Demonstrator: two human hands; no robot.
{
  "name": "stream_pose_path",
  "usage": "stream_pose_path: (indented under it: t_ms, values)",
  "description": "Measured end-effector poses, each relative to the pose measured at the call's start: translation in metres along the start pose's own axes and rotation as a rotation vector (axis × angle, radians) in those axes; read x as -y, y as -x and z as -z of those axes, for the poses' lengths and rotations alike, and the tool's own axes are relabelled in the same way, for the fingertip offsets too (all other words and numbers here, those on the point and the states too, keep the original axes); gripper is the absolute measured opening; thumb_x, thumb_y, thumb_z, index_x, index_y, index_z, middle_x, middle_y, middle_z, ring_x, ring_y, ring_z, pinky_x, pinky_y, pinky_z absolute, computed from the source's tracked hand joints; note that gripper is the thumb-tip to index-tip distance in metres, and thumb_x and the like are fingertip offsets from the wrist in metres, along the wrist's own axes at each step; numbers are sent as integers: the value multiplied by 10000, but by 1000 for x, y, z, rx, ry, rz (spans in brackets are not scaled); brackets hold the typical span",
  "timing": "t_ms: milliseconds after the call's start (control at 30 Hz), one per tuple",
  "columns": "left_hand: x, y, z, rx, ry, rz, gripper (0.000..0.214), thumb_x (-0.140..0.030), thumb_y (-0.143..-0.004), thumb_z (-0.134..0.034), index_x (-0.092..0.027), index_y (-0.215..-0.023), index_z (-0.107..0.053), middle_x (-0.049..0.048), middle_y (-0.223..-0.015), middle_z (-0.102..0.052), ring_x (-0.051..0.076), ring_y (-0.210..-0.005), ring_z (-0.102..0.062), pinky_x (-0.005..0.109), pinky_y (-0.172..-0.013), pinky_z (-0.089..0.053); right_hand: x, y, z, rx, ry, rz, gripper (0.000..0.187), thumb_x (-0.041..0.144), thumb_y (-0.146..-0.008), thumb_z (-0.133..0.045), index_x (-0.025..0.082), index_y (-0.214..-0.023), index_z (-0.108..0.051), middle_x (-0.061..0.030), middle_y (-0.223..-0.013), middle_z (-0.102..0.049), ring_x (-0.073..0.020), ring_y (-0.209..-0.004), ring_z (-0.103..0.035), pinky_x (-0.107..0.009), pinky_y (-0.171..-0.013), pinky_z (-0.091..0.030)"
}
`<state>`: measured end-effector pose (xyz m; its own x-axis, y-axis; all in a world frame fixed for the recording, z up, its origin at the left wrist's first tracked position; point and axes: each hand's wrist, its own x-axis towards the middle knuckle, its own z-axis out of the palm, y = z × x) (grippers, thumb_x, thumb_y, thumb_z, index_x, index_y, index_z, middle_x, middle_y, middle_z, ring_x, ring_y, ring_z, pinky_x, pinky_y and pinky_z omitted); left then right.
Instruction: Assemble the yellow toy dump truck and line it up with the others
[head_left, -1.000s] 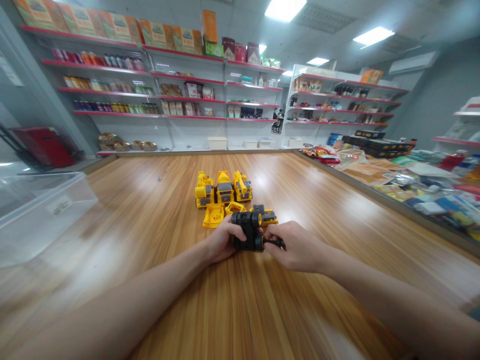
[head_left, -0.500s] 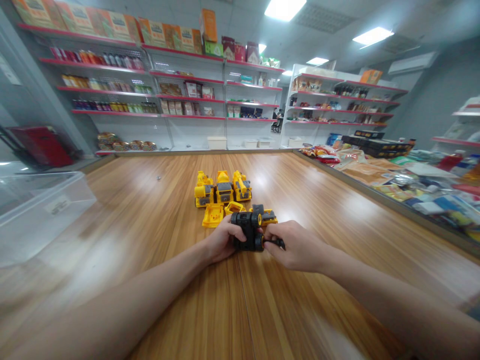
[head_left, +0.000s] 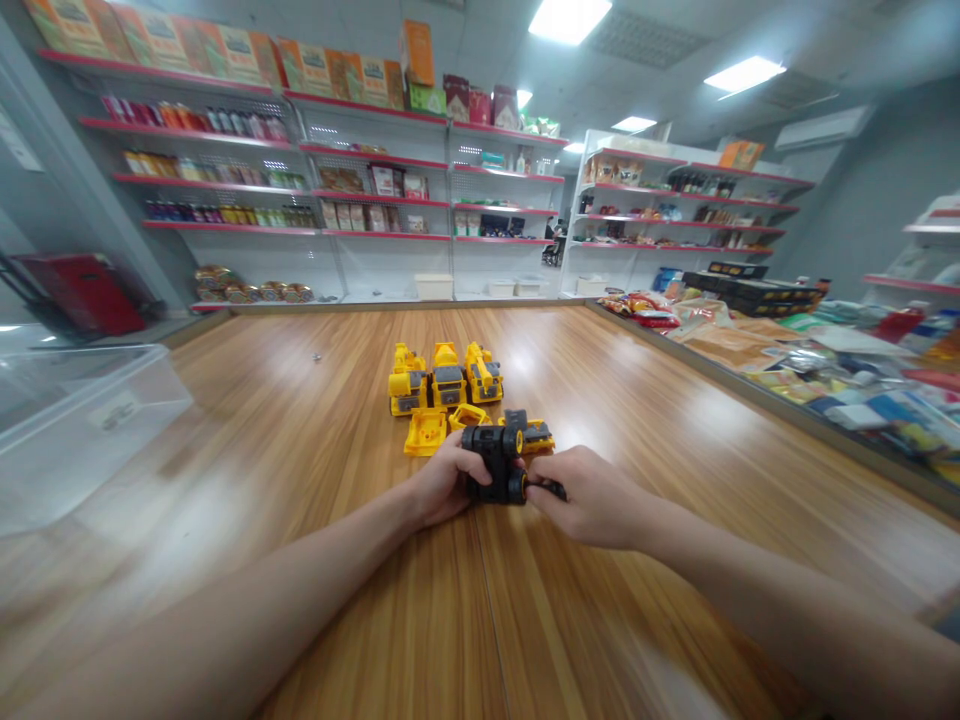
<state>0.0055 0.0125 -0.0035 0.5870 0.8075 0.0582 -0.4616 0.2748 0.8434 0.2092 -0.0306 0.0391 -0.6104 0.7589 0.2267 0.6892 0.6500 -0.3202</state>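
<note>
My left hand (head_left: 448, 482) grips a black toy truck chassis (head_left: 491, 465), tilted so that its wheels with yellow hubs face right. In my right hand (head_left: 581, 492) is a small black screwdriver (head_left: 553, 489), pinched between thumb and fingers. Its tip meets the lower wheel's hub, though my fingers partly cover it. Just behind the chassis lie loose yellow parts: a dump bed (head_left: 426, 432), a hollow yellow piece (head_left: 469, 416) and a yellow-and-grey piece (head_left: 537, 435), partly hidden by the chassis and my hand.
Three yellow toy construction trucks (head_left: 448, 380) stand in a row beyond the parts. A clear plastic bin (head_left: 90, 430) sits on the left of the wooden table (head_left: 360, 600). A tiny metallic bit (head_left: 316, 357) lies farther back. Packaged goods (head_left: 750, 340) cover the surface at right.
Almost nothing differs. My right hand and the screwdriver have shifted very slightly left, and the chassis stays in my left hand.
</note>
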Motion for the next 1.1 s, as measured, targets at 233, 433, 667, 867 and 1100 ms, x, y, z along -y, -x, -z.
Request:
stream_pose_path:
  t_ms: [233,433,667,867,1100]
  values:
    - [2,-1,2,-10,-4,7,432,-39,-454,-507,-83,-833,-709,122,-845,-734,246,-757,-666,424,-759,-539,3,-3,-4,25,-175,-131,248,213,-833,-516,152,-601,-578,5,-576,-577,-84,-524,-456,-217,-511,-294]
    - [2,-1,4,-7,-15,5,424,-44,-454,-507,-80,-829,-704,125,-840,-731,235,-738,-661,407,-736,-541,1,-6,-8,144,-502,-342,269,233,-813,-515,152,-569,-593,11,-494,-571,-90,-478,-490,-210,-484,-345]
    - [1,0,1,-24,-10,18,426,-42,-448,-513,-79,-827,-704,123,-807,-728,240,-710,-662,411,-706,-542,0,-12,-9,279,-899,-564,177,229,-772,-531,135,-640,-601,41,-419,-531,-54,-322,-364,-193,-346,-239]
    - [1,0,1,-16,2,23,422,-43,-459,-519,-77,-837,-703,129,-832,-728,239,-730,-660,386,-698,-533,-2,-8,-9,297,-1028,-603,190,274,-775,-553,118,-706,-637,34,-437,-540,-41,-306,-350,-172,-315,-193]
    - [-1,1,0,-7,5,26,411,-46,-464,-535,-83,-843,-690,125,-831,-725,227,-715,-657,365,-688,-529,-8,-6,-11,348,-1148,-664,201,291,-791,-547,117,-739,-633,30,-462,-539,-33,-328,-363,-155,-327,-209]
